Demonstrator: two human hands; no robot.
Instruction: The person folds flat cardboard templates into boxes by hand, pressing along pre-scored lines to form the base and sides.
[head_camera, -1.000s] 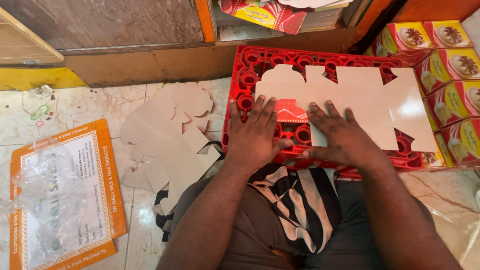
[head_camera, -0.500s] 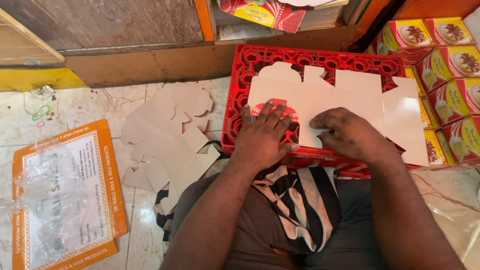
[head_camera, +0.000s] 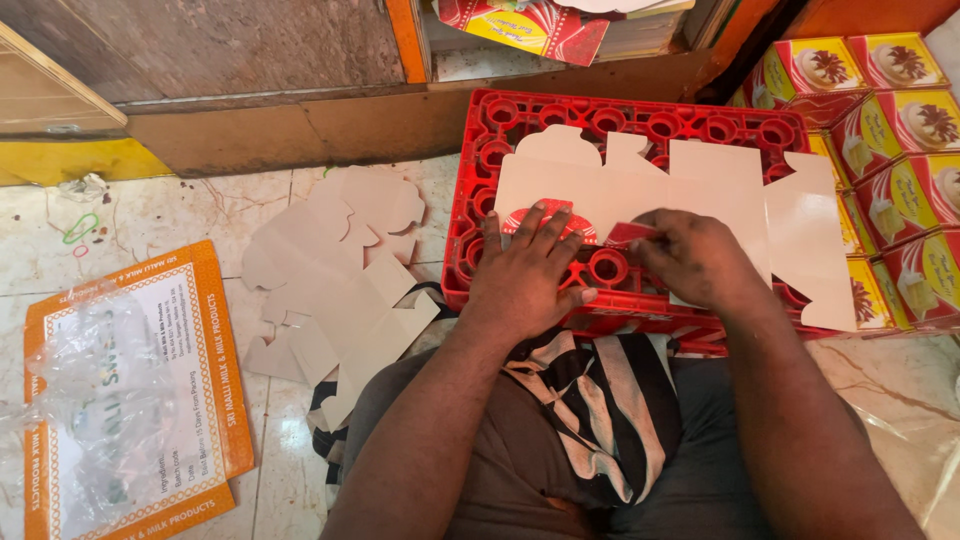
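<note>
A pale marble floor (head_camera: 180, 215) carries a red plastic crate (head_camera: 560, 115) under both grips, a pile of flat card cutouts (head_camera: 340, 270) left of the left grip, and an orange-bordered packet (head_camera: 140, 390) farther left.

I am looking down at what seems a small packing workshop or shop floor: a person is sitting on a worn marble-tile floor (head_camera: 150, 215), working over an upturned red plastic crate (head_camera: 640, 125), with flat unfolded grey card box blanks (head_camera: 340, 270) lying beside stacked red-and-yellow printed cartons (head_camera: 890, 110).
</note>
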